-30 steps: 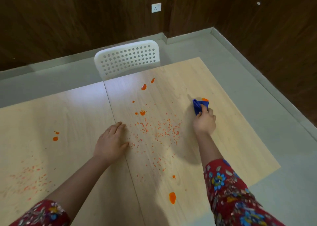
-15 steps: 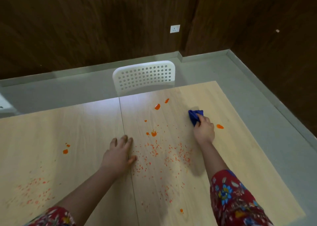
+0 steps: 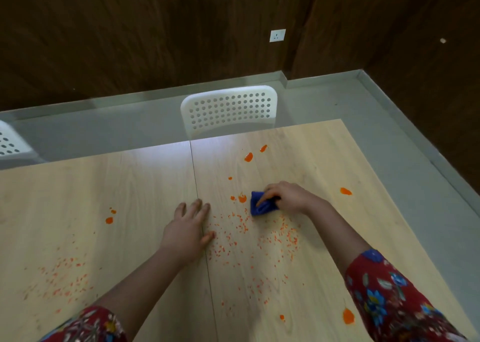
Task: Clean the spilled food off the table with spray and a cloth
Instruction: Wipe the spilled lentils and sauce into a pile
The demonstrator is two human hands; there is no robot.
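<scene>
**A:** What stage is the job at?

**B:** Wiping, I'd judge. The pale wooden bench [image 3: 130,211] fills most of the view, with a white perforated chair [image 3: 228,110] tucked in at its far edge. No spray bottle is in view.

**A:** And the hands?

**B:** The left hand [image 3: 188,227] lies flat and released on the bench at the seam between the two tops, as a brace. The right hand [image 3: 288,196] grasps a wadded blue cloth [image 3: 261,208] and presses it onto the surface.

**A:** Where is the cloth relative to the mess?

**B:** It is just right of a small orange blob [image 3: 242,198], at the far edge of the scattered orange crumbs [image 3: 280,235].

**A:** What does the next move call for?

**B:** Probably a firm sweep left over that blob, then back through the crumbs, gathering rather than smearing. Plenty is left: more blobs and a second crumb patch lie on the left.

**A:** What has changed in the last half second?

**B:** The cloth has come left and nearer. The right-hand blob [image 3: 345,191], then just beside the hand, is now well apart. The left hand has stayed put.
</scene>
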